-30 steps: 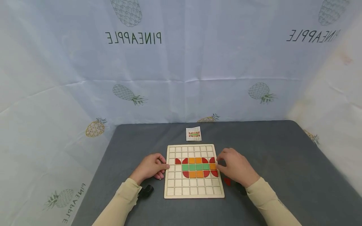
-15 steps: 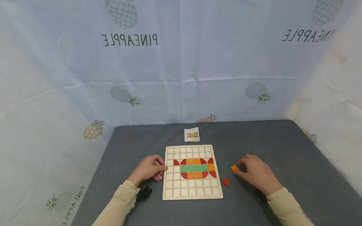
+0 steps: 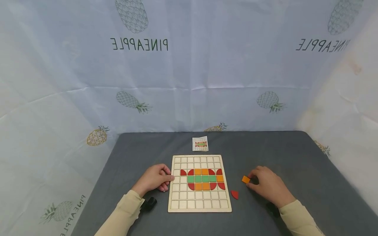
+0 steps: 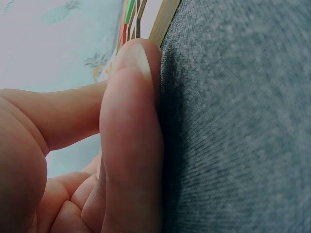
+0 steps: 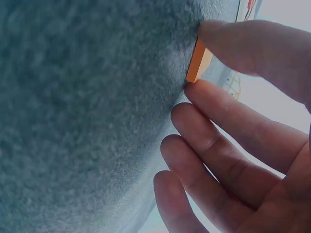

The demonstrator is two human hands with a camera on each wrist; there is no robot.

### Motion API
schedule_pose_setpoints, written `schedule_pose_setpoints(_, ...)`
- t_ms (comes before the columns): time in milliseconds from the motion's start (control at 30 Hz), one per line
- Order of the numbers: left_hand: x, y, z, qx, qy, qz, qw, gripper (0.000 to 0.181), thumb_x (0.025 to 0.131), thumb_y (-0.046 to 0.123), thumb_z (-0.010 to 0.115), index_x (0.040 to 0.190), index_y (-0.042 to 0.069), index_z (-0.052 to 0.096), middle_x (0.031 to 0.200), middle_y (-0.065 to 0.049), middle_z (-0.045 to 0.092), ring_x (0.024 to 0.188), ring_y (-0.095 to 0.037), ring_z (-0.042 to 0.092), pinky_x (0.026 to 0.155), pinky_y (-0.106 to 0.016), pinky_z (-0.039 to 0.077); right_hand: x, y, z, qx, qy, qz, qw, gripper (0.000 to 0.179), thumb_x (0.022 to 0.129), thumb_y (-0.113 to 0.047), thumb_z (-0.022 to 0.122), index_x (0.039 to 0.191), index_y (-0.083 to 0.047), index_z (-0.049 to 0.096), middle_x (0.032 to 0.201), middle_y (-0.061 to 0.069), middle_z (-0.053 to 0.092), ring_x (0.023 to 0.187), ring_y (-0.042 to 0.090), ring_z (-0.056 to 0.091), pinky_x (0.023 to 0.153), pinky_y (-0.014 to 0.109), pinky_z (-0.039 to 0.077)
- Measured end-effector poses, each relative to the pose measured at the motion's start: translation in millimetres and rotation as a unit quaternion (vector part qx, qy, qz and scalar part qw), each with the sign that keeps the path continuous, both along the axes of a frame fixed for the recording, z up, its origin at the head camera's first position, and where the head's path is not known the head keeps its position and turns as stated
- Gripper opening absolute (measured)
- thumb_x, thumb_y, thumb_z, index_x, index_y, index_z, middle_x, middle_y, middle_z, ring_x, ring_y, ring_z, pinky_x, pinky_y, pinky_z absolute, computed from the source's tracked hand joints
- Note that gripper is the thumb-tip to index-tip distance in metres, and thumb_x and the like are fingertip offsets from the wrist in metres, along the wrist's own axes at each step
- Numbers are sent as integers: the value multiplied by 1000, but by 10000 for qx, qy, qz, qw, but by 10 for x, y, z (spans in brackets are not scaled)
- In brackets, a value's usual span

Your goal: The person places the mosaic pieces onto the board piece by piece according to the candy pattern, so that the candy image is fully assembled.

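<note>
A pale wooden grid board (image 3: 191,205) lies flat on the table, with red quarter-round, orange square and green square tiles set in its middle rows. At its left edge, the thumb of my left hand (image 3: 156,178) touches the rim (image 4: 163,22) with the other fingers curled in; their exact hold is partly hidden. Right of the board, my right hand (image 3: 270,185) pinches an orange square tile (image 3: 245,179) between thumb and index finger. This tile (image 5: 197,60) is low at the table surface, the remaining fingers spread beside it. A loose red quarter-round tile (image 3: 234,194) lies between board and right hand.
Behind the board lies a small pattern card (image 3: 200,144) printed with a similar coloured design. The dark grey cloth-covered table (image 3: 141,147) ends at a hanging curtain (image 3: 183,65) with pineapple prints.
My right hand has moved right, from the board's right edge out to the table, and now holds an orange tile. The loose red tile has come into full view. My left hand stays at the board.
</note>
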State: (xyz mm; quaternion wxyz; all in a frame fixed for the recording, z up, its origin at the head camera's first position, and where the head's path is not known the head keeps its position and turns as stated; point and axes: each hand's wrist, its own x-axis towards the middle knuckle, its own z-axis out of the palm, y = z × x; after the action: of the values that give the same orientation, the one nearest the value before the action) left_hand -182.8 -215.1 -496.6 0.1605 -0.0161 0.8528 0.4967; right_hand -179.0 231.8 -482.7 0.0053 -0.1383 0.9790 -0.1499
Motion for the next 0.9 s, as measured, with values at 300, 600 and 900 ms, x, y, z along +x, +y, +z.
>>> schedule_pose_setpoints(300, -2, 3, 3, -132, 0, 55, 9999, 30, 94, 26, 87, 105, 7, 66, 76, -7, 69, 59, -16, 71, 57, -34, 64, -64, -37, 3, 71, 143, 112, 9998, 18, 84, -22, 93, 94, -14, 80, 93, -2, 68, 86, 17, 64, 77, 46, 63)
schedule_pose_setpoints(600, 3, 14, 11, -83, -16, 25, 10000, 30, 94, 26, 87, 105, 7, 66, 75, -8, 68, 59, -16, 71, 57, -35, 64, -165, -490, 35, -130, 333, 374, 9987, 18, 85, -23, 93, 94, -16, 79, 93, -3, 67, 88, 15, 61, 80, 42, 63)
schedule_pose_setpoints(900, -31, -12, -22, 83, 82, -128, 9999, 30, 94, 22, 86, 107, 5, 64, 76, -8, 68, 59, -17, 72, 57, -36, 65, -266, -1249, 205, -440, 251, 904, 9946, 15, 89, -24, 90, 97, -15, 81, 96, -2, 71, 92, 14, 59, 75, 33, 59)
